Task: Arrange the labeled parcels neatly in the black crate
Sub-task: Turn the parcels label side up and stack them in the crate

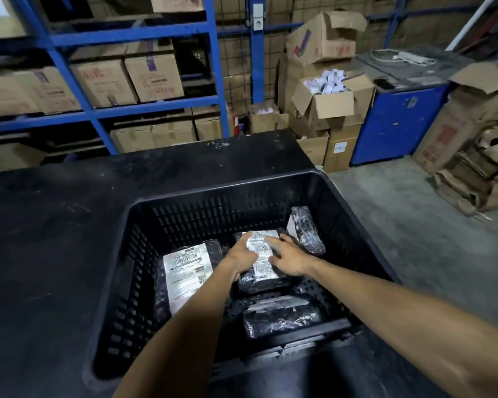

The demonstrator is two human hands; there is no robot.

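Parcels, four in view, lie in a black crate (314, 179) on a dark table (55, 239); label print is too blurred to read, and the left forearm covers part of the left parcel (184, 271); the near parcel (282, 315) sits against the front wall, a fourth (306, 229) leans tilted at the right wall. Both arms reach down inside; the left hand (242, 255) and right hand (289, 258) lie on the middle parcel (260, 268), fingers spread over its label; whether either truly grips it cannot be told.
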